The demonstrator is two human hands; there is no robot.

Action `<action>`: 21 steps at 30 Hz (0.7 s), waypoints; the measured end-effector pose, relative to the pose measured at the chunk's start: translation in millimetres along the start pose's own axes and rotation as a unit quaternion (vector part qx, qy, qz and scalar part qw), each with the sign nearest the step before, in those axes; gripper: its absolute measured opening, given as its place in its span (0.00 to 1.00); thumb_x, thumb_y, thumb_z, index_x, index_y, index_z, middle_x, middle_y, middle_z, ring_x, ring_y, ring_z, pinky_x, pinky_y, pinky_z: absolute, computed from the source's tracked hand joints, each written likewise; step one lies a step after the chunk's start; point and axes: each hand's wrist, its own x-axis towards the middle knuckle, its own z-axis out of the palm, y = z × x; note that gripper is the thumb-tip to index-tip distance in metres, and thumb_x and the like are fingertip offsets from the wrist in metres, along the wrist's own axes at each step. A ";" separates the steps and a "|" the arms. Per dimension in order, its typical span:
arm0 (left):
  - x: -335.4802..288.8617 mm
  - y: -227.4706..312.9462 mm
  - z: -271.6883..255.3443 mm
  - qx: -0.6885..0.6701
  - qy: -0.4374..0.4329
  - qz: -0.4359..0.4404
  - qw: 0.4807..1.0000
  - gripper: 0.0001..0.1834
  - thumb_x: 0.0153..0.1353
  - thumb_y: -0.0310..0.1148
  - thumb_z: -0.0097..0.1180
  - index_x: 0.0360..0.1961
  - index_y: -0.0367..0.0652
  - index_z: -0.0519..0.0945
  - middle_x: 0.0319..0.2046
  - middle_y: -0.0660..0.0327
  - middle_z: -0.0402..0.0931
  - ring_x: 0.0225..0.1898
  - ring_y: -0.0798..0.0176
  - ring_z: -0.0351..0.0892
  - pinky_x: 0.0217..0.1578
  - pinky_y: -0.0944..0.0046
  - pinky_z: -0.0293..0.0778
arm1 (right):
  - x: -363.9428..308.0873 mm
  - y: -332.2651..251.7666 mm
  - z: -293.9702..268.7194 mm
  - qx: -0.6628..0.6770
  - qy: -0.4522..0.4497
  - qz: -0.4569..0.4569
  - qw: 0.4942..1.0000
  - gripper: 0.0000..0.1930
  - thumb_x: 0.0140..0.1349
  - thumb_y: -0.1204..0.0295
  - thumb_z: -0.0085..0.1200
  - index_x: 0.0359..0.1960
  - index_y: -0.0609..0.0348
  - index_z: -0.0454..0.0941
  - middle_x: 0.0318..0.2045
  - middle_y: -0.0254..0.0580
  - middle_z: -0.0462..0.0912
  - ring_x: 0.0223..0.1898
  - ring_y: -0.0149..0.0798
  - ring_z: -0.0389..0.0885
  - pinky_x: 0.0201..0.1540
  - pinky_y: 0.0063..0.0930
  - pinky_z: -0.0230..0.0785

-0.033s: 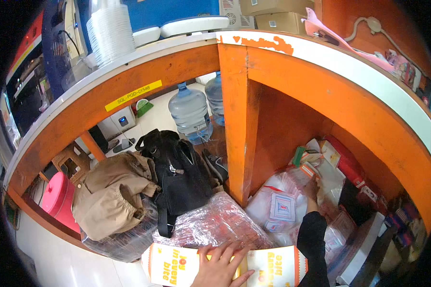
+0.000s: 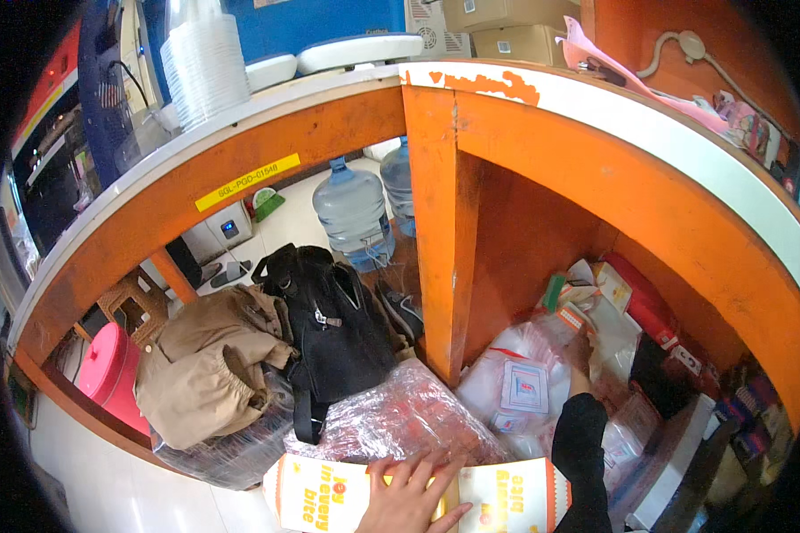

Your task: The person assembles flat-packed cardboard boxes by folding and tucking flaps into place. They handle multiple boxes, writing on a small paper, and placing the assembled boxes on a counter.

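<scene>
We rest left hand [image 2: 413,493], fingers spread, on white packaging [image 2: 316,493], likely steadying it; right hand [image 2: 580,369] among plastic bags [image 2: 523,386], finger state we cannot tell.

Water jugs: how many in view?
2: one jug beyond the black bag, a second jug just right of it, partly behind the orange post. More may be hidden.

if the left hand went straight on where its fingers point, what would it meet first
Most likely the plastic-wrapped bundle just beyond the white-and-yellow packaging under the left hand; depth is unclear, so it might pass above.
</scene>
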 end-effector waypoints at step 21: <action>5.0 -8.7 -1.3 -0.064 0.094 0.034 0.993 0.48 0.59 0.57 0.48 0.67 0.32 0.46 0.65 0.47 0.53 0.67 0.48 0.49 0.61 0.42 0.45 | -161.3 -120.5 -288.3 0.208 -0.142 -0.157 0.955 0.34 0.46 0.68 0.62 0.58 0.52 0.64 0.37 0.51 0.79 0.40 0.49 0.79 0.45 0.38 0.68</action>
